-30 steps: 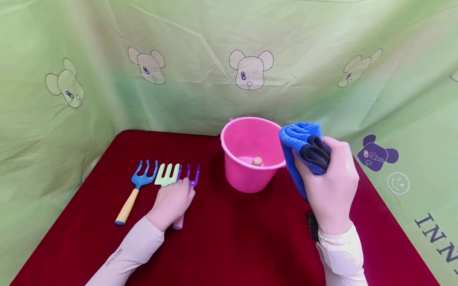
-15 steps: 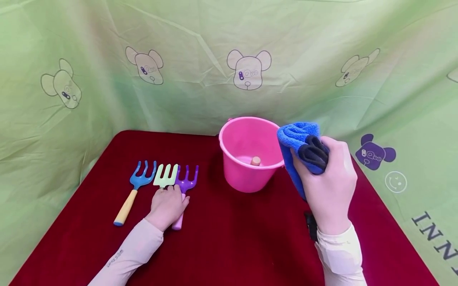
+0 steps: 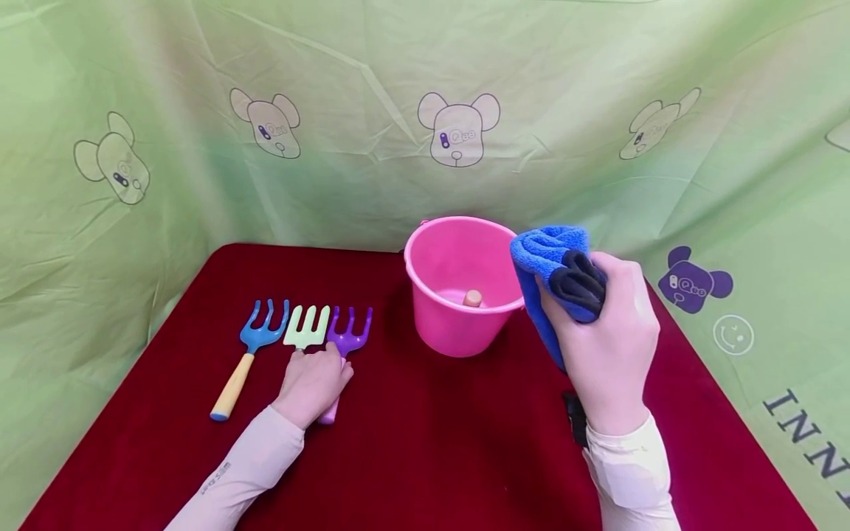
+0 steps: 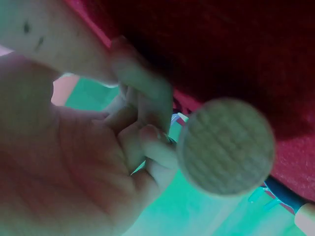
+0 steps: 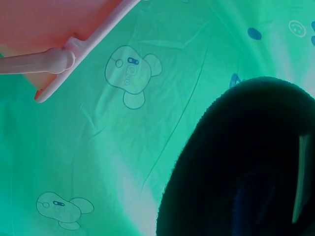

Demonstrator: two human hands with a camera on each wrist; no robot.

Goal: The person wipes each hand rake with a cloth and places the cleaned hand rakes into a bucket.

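In the head view, three hand forks lie side by side at the left: a blue hand fork (image 3: 261,330) with a yellowish handle, a light green hand fork (image 3: 308,330) and a purple hand fork (image 3: 348,335) with a pink handle. My left hand (image 3: 313,385) curls at the light green fork's neck, covering its handle; its thumb lies over the pink handle. In the left wrist view a round handle end (image 4: 226,147) shows beside the fingertips. My right hand (image 3: 609,339) holds up a folded blue towel (image 3: 547,251), with folded black fabric (image 3: 578,287) against it.
A pink bucket (image 3: 458,335) stands right of the forks, with a small peach-coloured handle end (image 3: 472,298) inside. The red-covered table (image 3: 438,450) meets a green printed curtain (image 3: 358,162) at the back and sides.
My left hand has shifted slightly left from the purple fork to the light green one. Most recently the purple fork has edged slightly right. My right hand keeps holding the towel, nearly unmoved.
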